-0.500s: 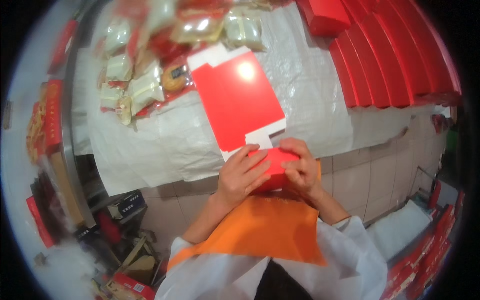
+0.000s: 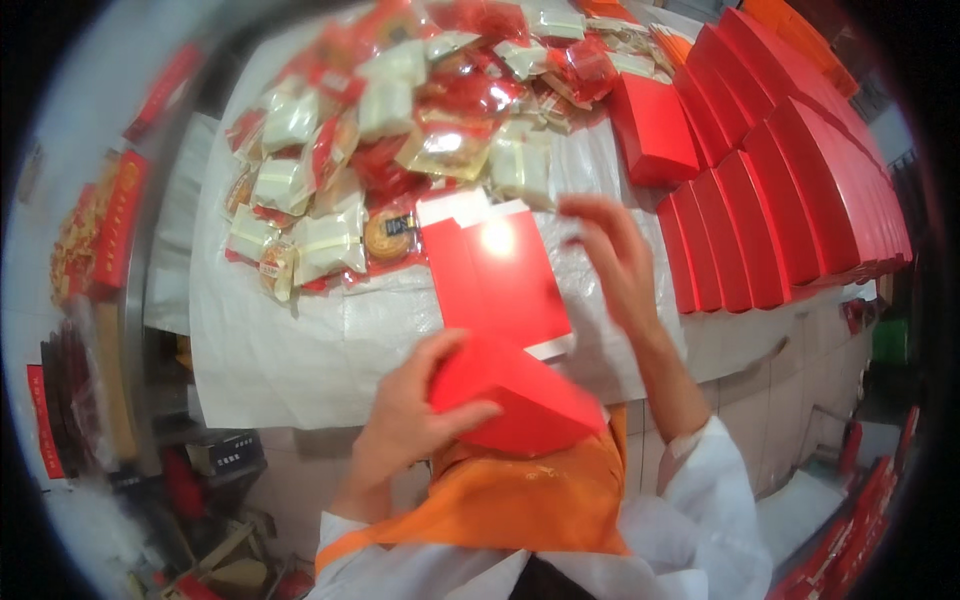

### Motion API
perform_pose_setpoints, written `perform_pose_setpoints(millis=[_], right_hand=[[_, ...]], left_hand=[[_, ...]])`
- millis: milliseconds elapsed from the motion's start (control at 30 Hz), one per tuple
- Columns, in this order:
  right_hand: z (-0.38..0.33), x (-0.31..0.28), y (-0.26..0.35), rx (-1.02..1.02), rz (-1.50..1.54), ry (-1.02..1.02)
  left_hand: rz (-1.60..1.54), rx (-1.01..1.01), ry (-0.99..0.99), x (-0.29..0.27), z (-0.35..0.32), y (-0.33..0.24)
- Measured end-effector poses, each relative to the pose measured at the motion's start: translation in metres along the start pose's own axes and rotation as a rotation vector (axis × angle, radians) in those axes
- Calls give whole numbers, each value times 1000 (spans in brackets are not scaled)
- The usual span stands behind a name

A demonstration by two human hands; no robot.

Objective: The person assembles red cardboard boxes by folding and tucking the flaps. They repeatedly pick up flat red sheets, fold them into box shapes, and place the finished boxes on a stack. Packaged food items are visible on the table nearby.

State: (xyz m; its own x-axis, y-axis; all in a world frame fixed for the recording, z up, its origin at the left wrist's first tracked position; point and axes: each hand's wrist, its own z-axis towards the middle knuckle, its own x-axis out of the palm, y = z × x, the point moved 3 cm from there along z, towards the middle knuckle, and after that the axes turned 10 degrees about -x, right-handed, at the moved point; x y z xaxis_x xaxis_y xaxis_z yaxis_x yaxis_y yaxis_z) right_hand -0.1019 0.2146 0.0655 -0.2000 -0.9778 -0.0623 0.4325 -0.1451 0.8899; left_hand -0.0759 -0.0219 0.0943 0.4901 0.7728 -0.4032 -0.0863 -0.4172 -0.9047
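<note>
Red box (image 2: pixel 520 393) in left hand (image 2: pixel 402 412), bagged pastry (image 2: pixel 384 240)

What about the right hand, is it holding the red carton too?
No, the right hand is open and apart from the red carton, which only the left hand grips.

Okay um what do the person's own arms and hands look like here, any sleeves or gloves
The left hand and right hand are both ungloved. The forearms are bare up to loose white sleeves. I see no watch or bracelet; blur hides finer details.
</note>
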Motion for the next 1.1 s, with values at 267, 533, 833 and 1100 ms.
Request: perform_pose_setpoints(millis=[267, 533, 833, 1100], right_hand=[[97, -10, -144, 243, -519, 223], [94, -40, -143, 120, -203, -91], [30, -32, -21, -61, 321, -552], [-21, -9, -30, 20, 200, -721]], left_hand=[[-897, -333, -492, -22, 1, 103], [-970, -326, -600, -12, 11, 119], [-907, -195, -618, 23, 27, 96], [-922, -79, -630, 53, 22, 71]])
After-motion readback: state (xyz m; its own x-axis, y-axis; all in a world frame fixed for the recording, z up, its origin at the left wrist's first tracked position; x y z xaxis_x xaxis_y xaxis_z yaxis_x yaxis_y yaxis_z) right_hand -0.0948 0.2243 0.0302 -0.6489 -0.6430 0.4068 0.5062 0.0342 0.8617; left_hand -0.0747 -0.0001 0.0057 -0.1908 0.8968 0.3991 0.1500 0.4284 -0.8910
